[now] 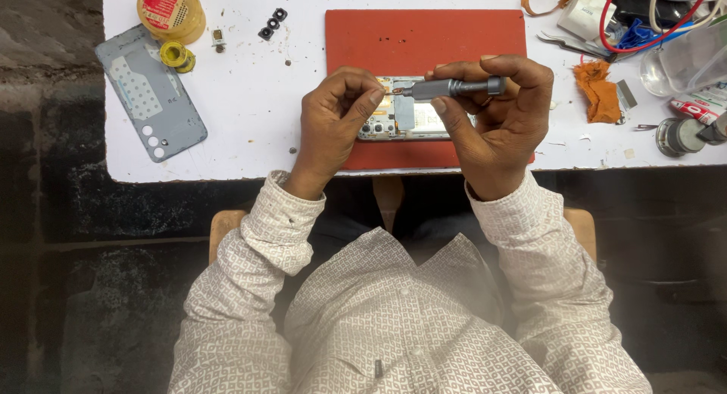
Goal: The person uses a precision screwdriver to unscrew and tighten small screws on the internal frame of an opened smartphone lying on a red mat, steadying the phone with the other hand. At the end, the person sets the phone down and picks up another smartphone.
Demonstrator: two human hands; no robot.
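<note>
Between the fingers of both hands lies an opened phone, its back removed and its inner parts bared, flat on a red mat at the near edge of the white bench. The right hand holds a grey screwdriver level, fingers wrapped closely round its handle, thumb beneath; the tip points toward the left fingers and meets the upper corner of the phone. The left hand has its fingers curled narrow, thumb and forefinger pinched together just at the screwdriver's tip; whether they grip something tiny there, I cannot tell. The heel of that hand rests by the phone's end.

Beyond the left fingers, well apart, a grey back cover with camera holes lies slantwise near the bench's corner. Above it stands a round yellow tin and, touching close by, a small yellow spool. Small dark camera rings sit between the tin and the mat.

Beyond the right fingers lies a crumpled orange cloth, then a clear plastic container, a small round metal pot, and red and white cables at the far corner.
</note>
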